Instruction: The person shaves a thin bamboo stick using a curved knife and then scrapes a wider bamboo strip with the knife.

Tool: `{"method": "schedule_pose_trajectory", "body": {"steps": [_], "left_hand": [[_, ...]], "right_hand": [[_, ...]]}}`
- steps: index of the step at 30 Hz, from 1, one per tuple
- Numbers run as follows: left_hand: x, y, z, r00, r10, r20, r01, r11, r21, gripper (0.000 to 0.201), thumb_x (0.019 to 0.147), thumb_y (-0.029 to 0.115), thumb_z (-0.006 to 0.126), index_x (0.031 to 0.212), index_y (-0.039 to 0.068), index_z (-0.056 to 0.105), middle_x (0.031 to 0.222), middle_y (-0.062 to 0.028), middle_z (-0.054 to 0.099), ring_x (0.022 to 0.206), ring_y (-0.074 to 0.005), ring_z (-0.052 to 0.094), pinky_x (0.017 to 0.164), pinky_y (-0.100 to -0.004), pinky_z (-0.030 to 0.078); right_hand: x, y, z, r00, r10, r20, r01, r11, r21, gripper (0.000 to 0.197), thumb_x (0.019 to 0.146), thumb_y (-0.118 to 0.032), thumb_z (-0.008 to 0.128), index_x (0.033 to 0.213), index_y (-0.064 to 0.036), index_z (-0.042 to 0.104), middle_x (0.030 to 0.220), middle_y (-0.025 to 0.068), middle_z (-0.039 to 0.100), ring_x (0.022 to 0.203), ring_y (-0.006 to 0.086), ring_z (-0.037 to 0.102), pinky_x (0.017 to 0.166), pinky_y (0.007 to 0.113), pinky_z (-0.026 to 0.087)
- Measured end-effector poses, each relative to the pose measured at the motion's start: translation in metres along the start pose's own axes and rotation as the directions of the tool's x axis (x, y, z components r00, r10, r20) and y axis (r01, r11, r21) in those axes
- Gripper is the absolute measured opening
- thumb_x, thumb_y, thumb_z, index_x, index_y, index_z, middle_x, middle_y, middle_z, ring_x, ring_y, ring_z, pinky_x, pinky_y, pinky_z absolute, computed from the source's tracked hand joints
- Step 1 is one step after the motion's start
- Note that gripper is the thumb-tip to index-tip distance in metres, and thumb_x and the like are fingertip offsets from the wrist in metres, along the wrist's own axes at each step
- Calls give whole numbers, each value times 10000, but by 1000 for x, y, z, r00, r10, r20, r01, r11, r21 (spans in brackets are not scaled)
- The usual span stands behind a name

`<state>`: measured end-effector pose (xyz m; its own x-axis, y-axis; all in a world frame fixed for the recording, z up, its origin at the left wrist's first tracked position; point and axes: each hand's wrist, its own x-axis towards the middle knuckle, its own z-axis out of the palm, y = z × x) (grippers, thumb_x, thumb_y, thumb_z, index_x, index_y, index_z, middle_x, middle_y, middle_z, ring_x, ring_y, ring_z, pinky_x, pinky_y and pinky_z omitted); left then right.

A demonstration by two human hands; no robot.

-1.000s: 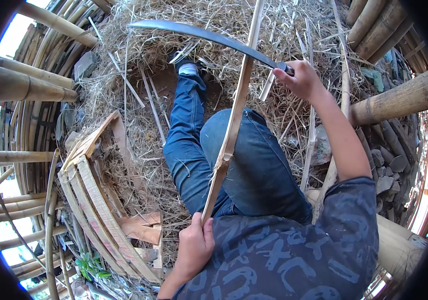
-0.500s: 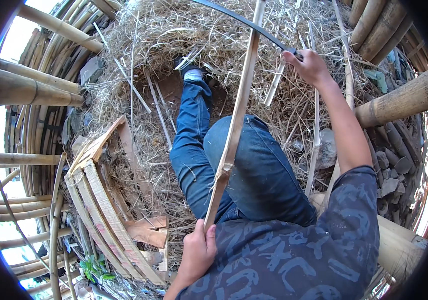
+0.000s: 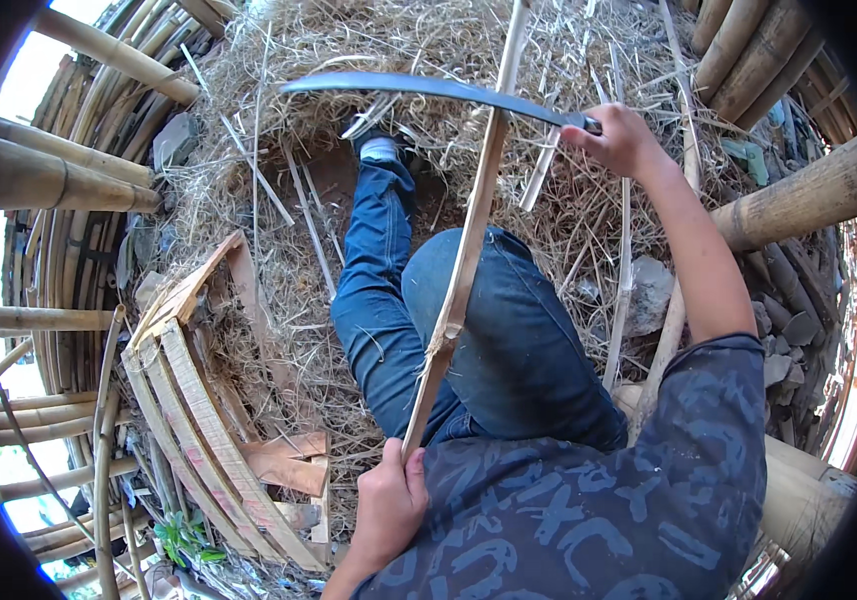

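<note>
Close to my body, my left hand [image 3: 392, 505] is closed round the near end of a long split bamboo strip [image 3: 467, 262]. The strip slants up across my bent knee and away from me, with a rough node partway along it. Farther out on the right, my right hand [image 3: 617, 143] grips the dark handle of a long curved blade, a machete [image 3: 419, 86]. Its blade points left and crosses the strip's upper part; whether the edge touches the bamboo I cannot tell.
Dry shavings [image 3: 329, 50] cover the ground around my legs. A slatted wooden crate [image 3: 214, 430] lies at the left. Bamboo poles [image 3: 59, 180] stick in from the left, and another pole [image 3: 804, 190] from the right. Broken stones [image 3: 649, 295] lie at the right.
The machete's blade has swung down toward me, its tip coming into view at the left. My right hand has shifted only slightly. My left hand keeps its hold on the strip.
</note>
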<state>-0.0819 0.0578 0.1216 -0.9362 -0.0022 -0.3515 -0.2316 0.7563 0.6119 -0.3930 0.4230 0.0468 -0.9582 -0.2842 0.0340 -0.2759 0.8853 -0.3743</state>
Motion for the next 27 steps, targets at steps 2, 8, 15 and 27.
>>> {"method": "schedule_pose_trajectory", "body": {"steps": [2, 8, 15, 27], "left_hand": [[0, -4, 3, 1000, 24, -6, -24, 1000, 3, 172, 938, 141, 542, 847, 16, 469, 578, -232, 540, 560, -440, 573, 463, -496, 410], [-2, -3, 3, 1000, 0, -29, 1, 999, 44, 168, 934, 137, 546, 842, 18, 472, 578, -226, 546, 551, -434, 575, 456, -495, 422], [-1, 2, 1, 999, 29, -27, -28, 999, 26, 169, 931, 137, 548, 837, 18, 475, 576, -224, 546, 552, -435, 575, 459, -492, 428], [-14, -11, 1, 1000, -3, -18, 4, 999, 53, 154, 920, 140, 558, 835, 28, 496, 571, -205, 546, 531, -408, 577, 464, -474, 422]], "right_hand": [[2, 6, -5, 999, -24, -22, 23, 1000, -18, 794, 780, -819, 414, 707, -62, 642, 512, 24, 534, 461, 151, 554, 442, 326, 475], [-22, -58, -6, 953, -284, -104, 269, 953, -136, 827, 742, -875, 361, 657, -94, 619, 499, 10, 512, 461, 133, 550, 463, 343, 479], [-6, 3, -15, 999, 39, -37, -42, 995, -90, 779, 817, -798, 374, 670, -73, 619, 518, 29, 537, 477, 152, 576, 456, 315, 493], [-7, 13, -26, 991, 110, -77, -117, 989, -88, 775, 795, -801, 417, 727, -69, 664, 522, 48, 553, 500, 162, 591, 466, 321, 484]]}}
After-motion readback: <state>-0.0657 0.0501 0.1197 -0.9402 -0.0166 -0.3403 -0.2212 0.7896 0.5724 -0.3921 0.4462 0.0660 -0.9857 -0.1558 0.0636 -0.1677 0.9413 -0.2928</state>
